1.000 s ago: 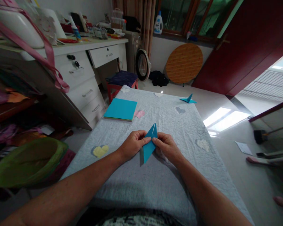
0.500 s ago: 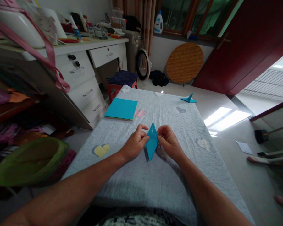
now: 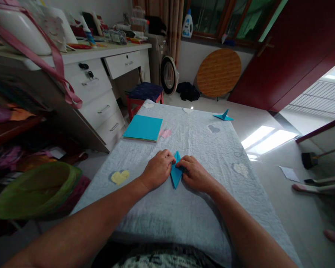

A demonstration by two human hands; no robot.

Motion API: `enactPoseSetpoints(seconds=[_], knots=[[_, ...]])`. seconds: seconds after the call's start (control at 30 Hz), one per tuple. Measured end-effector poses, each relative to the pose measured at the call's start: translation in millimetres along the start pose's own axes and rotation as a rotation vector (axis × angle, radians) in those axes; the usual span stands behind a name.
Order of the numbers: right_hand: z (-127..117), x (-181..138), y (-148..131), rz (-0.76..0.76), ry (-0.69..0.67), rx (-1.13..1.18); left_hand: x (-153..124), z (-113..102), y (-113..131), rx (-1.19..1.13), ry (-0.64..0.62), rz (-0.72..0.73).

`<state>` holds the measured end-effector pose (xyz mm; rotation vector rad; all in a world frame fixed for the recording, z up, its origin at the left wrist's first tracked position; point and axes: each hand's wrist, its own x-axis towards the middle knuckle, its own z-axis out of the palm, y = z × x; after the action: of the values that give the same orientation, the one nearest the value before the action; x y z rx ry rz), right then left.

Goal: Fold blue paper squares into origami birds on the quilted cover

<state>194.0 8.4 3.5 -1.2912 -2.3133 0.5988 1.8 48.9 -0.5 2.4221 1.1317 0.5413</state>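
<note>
A folded blue paper piece (image 3: 176,175), diamond-shaped, lies flat on the pale quilted table cover (image 3: 201,216). My left hand (image 3: 157,170) presses its left side with curled fingers. Its right side sits under the bent fingers of my right hand (image 3: 194,174). Both hands pinch the paper against the cloth. A stack of blue square paper (image 3: 143,127) lies further back on the left, and a finished blue folded figure (image 3: 223,117) stands at the far right corner.
A white desk with drawers (image 3: 100,93) stands to the left, a red stool (image 3: 145,95) beyond the table's far end. A green basin (image 3: 33,190) sits on the floor at left. A round wooden board (image 3: 218,73) leans on the far wall.
The folded paper, held up in the air before, has come down flat onto the cloth. Both hands lowered with it and now press on it.
</note>
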Motion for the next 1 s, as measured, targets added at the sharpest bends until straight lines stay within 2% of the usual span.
enactPoseSetpoints(seconds=[0.17, 0.33, 0.6, 1.0], knots=[[-4.2, -0.6, 0.9, 0.022, -0.015, 0.022, 0.2, -6.2, -12.7, -0.088, -0.052, 0.090], [-2.7, -0.3, 6.3, 0.035, 0.050, 0.127, -0.9, -11.6, -13.1, -0.126, -0.093, 0.129], [1.5, 2.5, 3.3, 0.171, 0.115, 0.130, 2.3, -7.1, -13.2, -0.104, -0.060, 0.011], [14.8, 11.4, 4.5, 0.318, 0.173, -0.068, 4.2, -2.5, -7.8, 0.008, -0.051, -0.054]])
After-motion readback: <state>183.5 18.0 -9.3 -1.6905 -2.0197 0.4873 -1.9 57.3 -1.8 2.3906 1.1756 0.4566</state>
